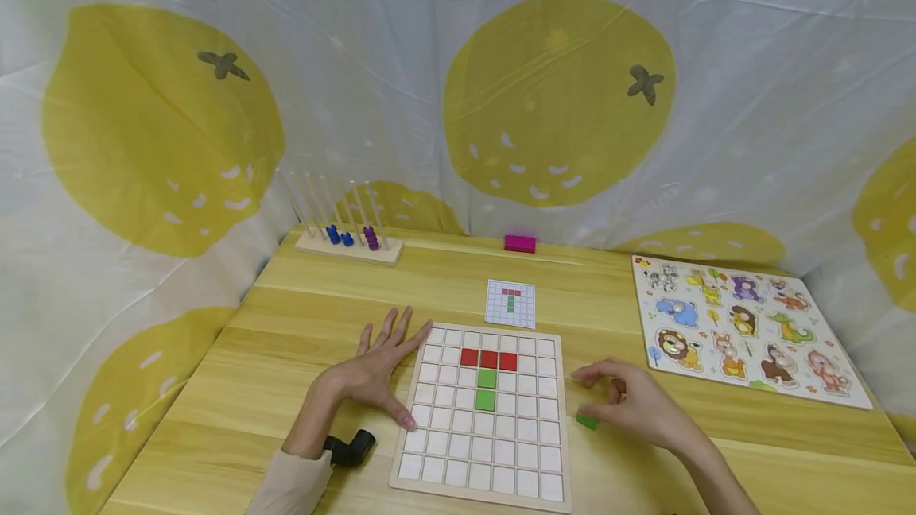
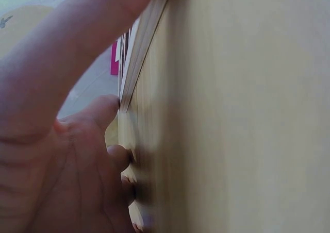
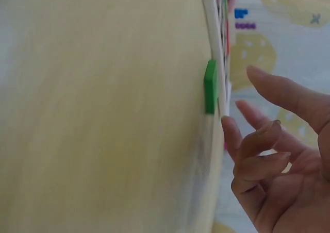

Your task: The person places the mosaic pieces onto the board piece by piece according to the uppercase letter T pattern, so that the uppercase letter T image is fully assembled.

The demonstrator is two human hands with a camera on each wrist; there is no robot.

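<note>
A wooden grid board (image 1: 463,443) of white squares holds three red tiles (image 1: 489,359) in a row and two green tiles (image 1: 486,389) below the middle one. My left hand (image 1: 372,376) lies spread at the board's left side, its thumb and index finger on the edge. In the left wrist view that hand (image 2: 67,155) touches the board's rim (image 2: 142,50). A loose green tile (image 1: 587,421) lies on the table right of the board. Just over it hovers my right hand (image 1: 640,408). The right wrist view shows this hand (image 3: 283,166) apart from the loose tile (image 3: 210,87), holding nothing.
A pattern card (image 1: 510,315) with a red and green T lies behind the board. Farther back are a magenta block (image 1: 519,244) and a peg stand (image 1: 351,248) with beads. An animal puzzle (image 1: 744,332) lies at right. A black object (image 1: 351,449) sits by the left wrist.
</note>
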